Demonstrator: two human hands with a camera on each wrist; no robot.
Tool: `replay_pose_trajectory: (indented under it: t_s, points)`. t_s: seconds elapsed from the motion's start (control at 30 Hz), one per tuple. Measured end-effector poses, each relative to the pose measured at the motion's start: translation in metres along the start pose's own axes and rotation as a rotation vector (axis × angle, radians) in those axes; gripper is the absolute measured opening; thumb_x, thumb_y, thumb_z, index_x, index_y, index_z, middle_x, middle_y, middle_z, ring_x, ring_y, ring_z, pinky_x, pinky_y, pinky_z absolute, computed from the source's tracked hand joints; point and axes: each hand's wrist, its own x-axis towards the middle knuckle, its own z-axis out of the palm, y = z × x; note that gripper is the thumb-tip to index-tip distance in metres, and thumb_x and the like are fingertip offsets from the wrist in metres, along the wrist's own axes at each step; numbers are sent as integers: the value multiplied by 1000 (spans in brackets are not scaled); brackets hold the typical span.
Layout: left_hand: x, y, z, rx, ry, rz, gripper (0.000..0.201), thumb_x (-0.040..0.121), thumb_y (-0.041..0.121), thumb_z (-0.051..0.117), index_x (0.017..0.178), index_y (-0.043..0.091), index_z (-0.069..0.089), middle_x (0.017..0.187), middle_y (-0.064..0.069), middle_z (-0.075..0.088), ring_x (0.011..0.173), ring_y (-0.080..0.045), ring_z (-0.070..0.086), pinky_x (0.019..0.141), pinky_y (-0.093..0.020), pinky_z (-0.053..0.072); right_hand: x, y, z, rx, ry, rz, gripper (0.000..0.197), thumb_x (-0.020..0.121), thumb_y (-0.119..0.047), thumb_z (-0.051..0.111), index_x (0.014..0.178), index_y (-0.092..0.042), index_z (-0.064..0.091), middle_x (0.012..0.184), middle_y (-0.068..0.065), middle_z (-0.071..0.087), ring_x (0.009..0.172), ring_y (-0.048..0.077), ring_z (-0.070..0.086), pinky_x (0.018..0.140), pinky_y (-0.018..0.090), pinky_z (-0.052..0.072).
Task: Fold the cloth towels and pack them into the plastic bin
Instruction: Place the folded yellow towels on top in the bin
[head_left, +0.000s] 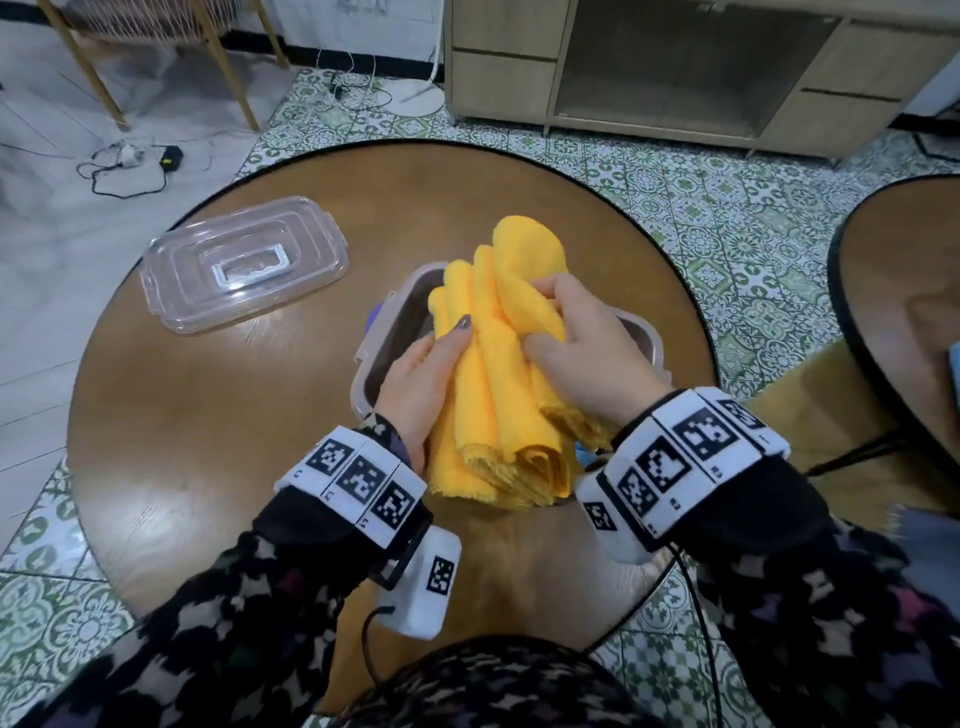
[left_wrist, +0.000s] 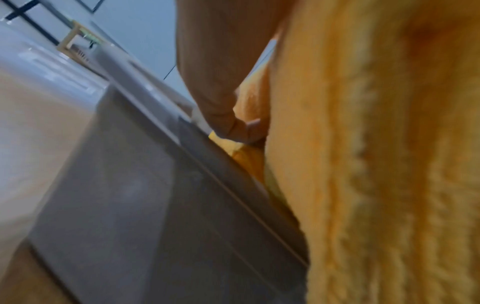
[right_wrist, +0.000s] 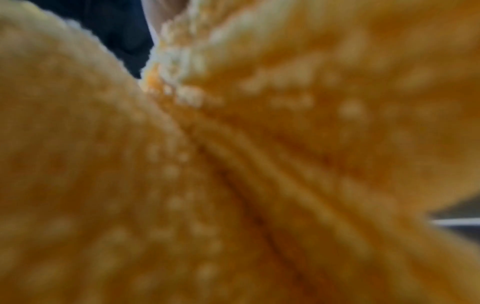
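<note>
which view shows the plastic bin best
The head view: the plastic bin sits on the round table under the yellow towels, rim visible both sides. The left wrist view shows only a blurred wall of it; the right wrist view shows just towel.

Green patterned tile floor (head_left: 649, 171), wooden cabinet (head_left: 675, 67)

The bin (head_left: 387, 312) sits near the middle of the round surface (head_left: 208, 415), a little to the right. Its lid (head_left: 244, 262) lies apart, to the left and farther back. The folded towels (head_left: 498, 364) rest over the bin, their near ends hanging past its front rim. The left hand (head_left: 421, 384) holds the towels' left side, the right hand (head_left: 582, 353) their right side.
</note>
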Motion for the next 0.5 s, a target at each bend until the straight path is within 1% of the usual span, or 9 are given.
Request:
replay_pose_trajectory:
  t_s: [0.07,0.1,0.17,0.2,0.23,0.3,0.33,0.4,0.5]
  points:
    - [-1,-2,0,-20,-10,-49,82,45,61,80,114,21,61,107,-9,69,97,-31,65,90,-49,50,-4,3,-2,110,13,9,27,94,-12,40,116,-27,41,97,-6,49,85,13,50,73,33,41]
    - [-1,-2,0,-45,-35,-61,76,50,58,79,114,21,61,103,-9,71,95,-31,66,89,-48,50,-6,3,-2,169,24,7,28,94,-10,38,115,-28,40,97,-7,48,85,13,48,72,31,40]
    - [-5,1,4,-140,-71,-44,52,70,47,70,115,22,61,96,-7,73,90,-28,68,85,-46,52,-10,0,2,249,26,7,35,94,-9,38,123,-28,38,111,-6,49,98,15,48,79,33,41]
    - [-6,4,6,-199,-86,-34,48,75,43,67,118,21,61,98,-7,73,93,-29,68,87,-48,51,-11,-1,3,254,16,9,41,94,-10,38,131,-27,36,121,-5,48,109,17,46,86,36,41]
    - [-6,5,7,-261,-109,-40,53,75,44,67,122,21,59,106,-9,71,99,-30,66,92,-51,48,-10,-2,5,248,-4,4,45,94,-12,39,137,-27,35,130,-4,45,117,18,43,94,38,39]
    - [-4,2,9,-366,-164,-39,65,74,53,65,129,20,54,122,-11,63,113,-33,59,100,-55,41,-10,-3,5,236,-53,-3,43,94,-26,47,136,-26,38,129,-4,49,119,20,46,99,41,39]
    - [-4,1,10,-398,-178,-32,64,79,55,59,131,19,53,125,-11,61,116,-33,57,103,-55,38,-9,-5,4,225,-62,4,45,91,-38,52,133,-25,40,125,-5,52,115,20,49,98,43,41]
    - [-4,-2,14,-449,-194,-30,55,89,53,45,130,17,53,125,-10,62,116,-32,57,104,-55,37,-10,-6,1,132,-68,24,66,78,-59,61,127,-21,38,120,-4,52,112,19,51,94,42,44]
    - [-7,-2,21,-449,-227,-8,51,92,47,43,133,18,51,126,-9,61,115,-31,58,101,-54,40,-9,-8,-4,-45,-67,24,83,66,-61,70,124,-17,30,122,0,49,112,20,50,90,41,45]
